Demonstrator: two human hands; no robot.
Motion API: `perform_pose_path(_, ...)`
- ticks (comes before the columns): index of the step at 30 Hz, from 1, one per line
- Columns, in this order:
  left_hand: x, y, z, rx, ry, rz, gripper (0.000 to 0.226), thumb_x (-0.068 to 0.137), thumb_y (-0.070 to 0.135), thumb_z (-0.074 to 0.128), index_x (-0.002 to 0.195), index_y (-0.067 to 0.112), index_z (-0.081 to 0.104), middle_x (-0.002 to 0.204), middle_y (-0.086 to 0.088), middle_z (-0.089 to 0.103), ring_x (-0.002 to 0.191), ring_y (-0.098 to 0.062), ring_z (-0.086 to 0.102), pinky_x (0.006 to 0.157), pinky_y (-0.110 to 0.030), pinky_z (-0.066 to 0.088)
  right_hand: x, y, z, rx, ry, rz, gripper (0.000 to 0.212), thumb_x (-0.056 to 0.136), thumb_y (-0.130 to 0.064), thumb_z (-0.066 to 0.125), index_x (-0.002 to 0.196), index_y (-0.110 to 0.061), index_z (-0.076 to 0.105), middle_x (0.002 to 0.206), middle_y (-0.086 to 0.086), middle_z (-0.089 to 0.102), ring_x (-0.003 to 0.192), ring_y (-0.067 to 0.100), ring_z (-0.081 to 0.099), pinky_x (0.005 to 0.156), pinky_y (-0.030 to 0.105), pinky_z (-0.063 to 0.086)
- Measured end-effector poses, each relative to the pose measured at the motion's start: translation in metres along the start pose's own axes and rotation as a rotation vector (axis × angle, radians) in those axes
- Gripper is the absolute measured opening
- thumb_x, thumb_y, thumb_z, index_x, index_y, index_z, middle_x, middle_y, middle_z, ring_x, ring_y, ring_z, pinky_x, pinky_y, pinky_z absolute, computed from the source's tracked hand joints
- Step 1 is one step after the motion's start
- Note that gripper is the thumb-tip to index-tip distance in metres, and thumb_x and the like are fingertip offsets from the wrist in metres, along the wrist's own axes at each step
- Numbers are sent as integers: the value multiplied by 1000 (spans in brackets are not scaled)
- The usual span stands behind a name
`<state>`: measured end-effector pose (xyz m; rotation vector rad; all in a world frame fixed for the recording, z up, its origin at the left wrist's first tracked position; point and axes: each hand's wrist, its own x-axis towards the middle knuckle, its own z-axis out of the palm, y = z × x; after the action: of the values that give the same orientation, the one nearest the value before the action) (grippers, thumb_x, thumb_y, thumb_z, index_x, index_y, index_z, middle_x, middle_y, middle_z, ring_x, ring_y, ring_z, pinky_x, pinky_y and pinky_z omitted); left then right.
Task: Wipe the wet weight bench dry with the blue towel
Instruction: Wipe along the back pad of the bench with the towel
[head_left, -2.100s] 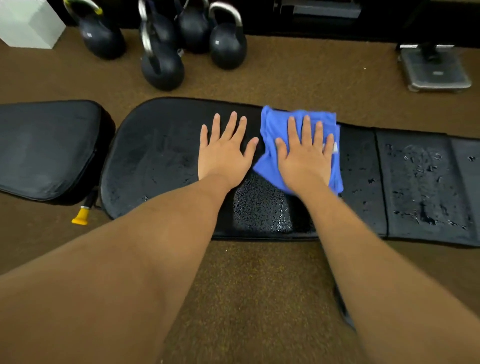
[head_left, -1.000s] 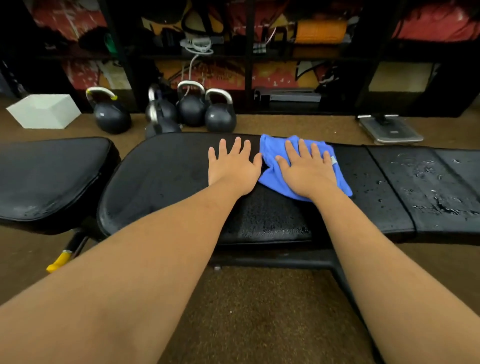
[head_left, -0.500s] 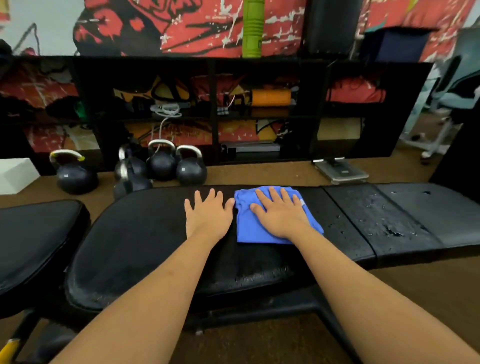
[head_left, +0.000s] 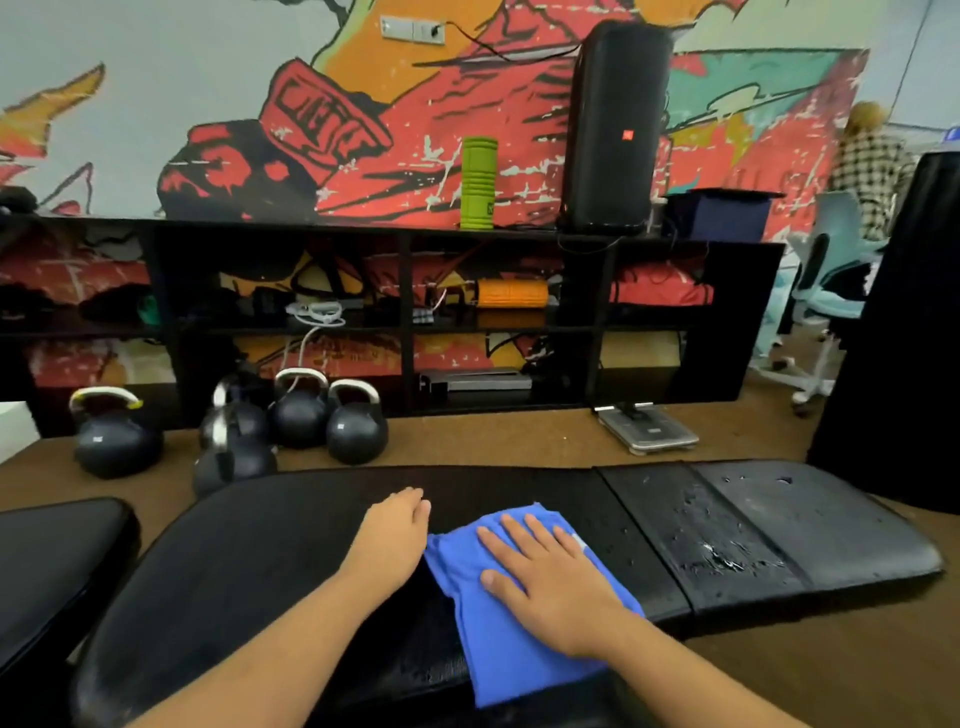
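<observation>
The black padded weight bench (head_left: 249, 561) stretches left to right below me. Water drops lie on its right-hand pads (head_left: 717, 545). The blue towel (head_left: 498, 649) is spread on the bench's middle, reaching toward the near edge. My right hand (head_left: 545, 577) presses flat on the towel, fingers spread and pointing up-left. My left hand (head_left: 395, 535) rests flat on the bare pad just left of the towel, fingers together, holding nothing.
Several black kettlebells (head_left: 311, 421) stand on the brown carpet behind the bench. A scale (head_left: 647, 428) lies at the back right. A black shelf unit (head_left: 405, 312) lines the mural wall. Another black pad (head_left: 47, 566) sits at left; a person (head_left: 872, 166) stands far right.
My head has tilted up, bringing the shelf and wall into view. My right hand has dragged the towel toward the near edge of the bench. The left hand stays on the pad.
</observation>
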<state>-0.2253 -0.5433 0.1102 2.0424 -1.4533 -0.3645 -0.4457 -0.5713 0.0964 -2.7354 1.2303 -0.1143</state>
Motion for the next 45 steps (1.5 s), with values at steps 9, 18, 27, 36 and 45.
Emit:
perform_pose_path(9, -4, 27, 51, -65, 129, 79, 51, 102, -1, 31, 152, 9, 36, 161, -7, 27, 149, -20, 24, 121, -26, 16, 92, 24, -4, 7, -13, 158, 65, 96, -66, 12, 155, -40, 1, 165, -2, -5, 151, 25, -9, 121, 49, -7)
perform_pose_path(18, -13, 36, 48, 83, 69, 79, 54, 103, -1, 24, 156, 10, 23, 164, -10, 19, 153, -21, 9, 119, -26, 2, 15, 33, -3, 186, -62, 140, 82, 83, -74, -7, 155, -35, -9, 165, -5, -8, 150, 23, -14, 119, 42, -11)
perform_pose_path(27, -6, 31, 52, 182, 60, 117, 44, 99, 7, 40, 142, 12, 45, 146, -7, 49, 141, -21, 37, 120, -28, 18, 93, 43, -6, -1, -20, 184, 71, 87, -77, 4, 152, -49, -2, 164, 6, -11, 150, 30, -15, 119, 51, -11)
perform_pose_path(36, -14, 40, 45, 175, 76, 106, 49, 102, 4, 31, 151, 11, 33, 157, -5, 35, 149, -18, 22, 122, -27, 8, 0, 19, 7, -35, 72, 55, 92, 75, -73, -21, 155, -29, -12, 165, 2, -5, 151, 19, -10, 121, 35, -9)
perform_pose_path(45, -12, 37, 51, 304, 30, 132, 56, 101, 4, 36, 155, 6, 20, 163, -9, 22, 152, -22, 13, 123, -33, 5, 39, 40, -6, -14, 4, 48, 81, 75, -79, -5, 151, -51, 1, 165, 3, -3, 151, 19, -7, 121, 36, -8)
